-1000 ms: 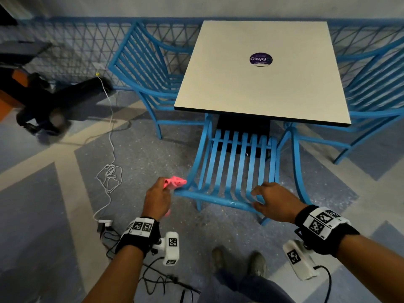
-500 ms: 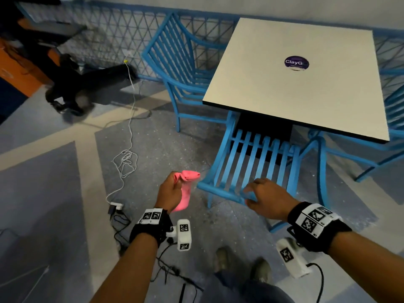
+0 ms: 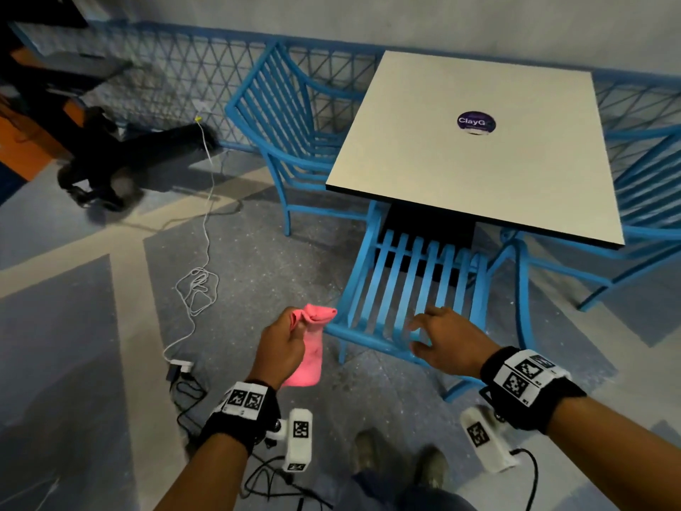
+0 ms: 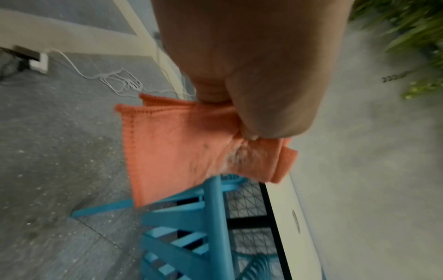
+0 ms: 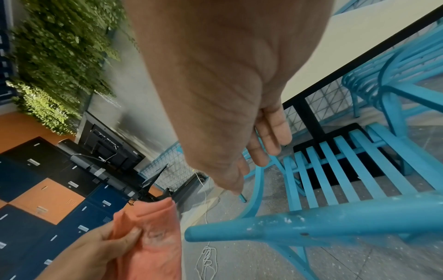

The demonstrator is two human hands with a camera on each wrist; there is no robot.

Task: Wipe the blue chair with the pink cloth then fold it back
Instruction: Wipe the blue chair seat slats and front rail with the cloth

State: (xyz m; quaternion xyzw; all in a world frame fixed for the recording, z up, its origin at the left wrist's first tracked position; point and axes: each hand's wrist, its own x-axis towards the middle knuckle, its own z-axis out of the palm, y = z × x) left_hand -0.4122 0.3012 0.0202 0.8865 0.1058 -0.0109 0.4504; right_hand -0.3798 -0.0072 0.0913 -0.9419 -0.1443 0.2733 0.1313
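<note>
The blue chair (image 3: 405,289) is tucked under the table with its slatted back toward me. My left hand (image 3: 282,344) grips the bunched pink cloth (image 3: 309,348) just left of the chair's top rail; the cloth hangs down from the fist and is apart from the chair. The left wrist view shows the cloth (image 4: 172,151) squeezed in my left hand (image 4: 251,75) above the chair's frame (image 4: 215,217). My right hand (image 3: 446,337) hovers over the rail with its fingers spread, holding nothing. In the right wrist view the right hand (image 5: 215,94) is above the scuffed rail (image 5: 311,223).
A white square table (image 3: 479,160) stands over the chair's seat. Two more blue chairs (image 3: 294,123) (image 3: 645,197) flank it. A white cable (image 3: 199,289) and a power adaptor (image 3: 180,365) lie on the floor to the left. My shoes (image 3: 368,459) are below.
My left hand drew the cloth back from the chair's left corner and down toward me. My right hand came off the top rail and spread its fingers. My head turned left.
</note>
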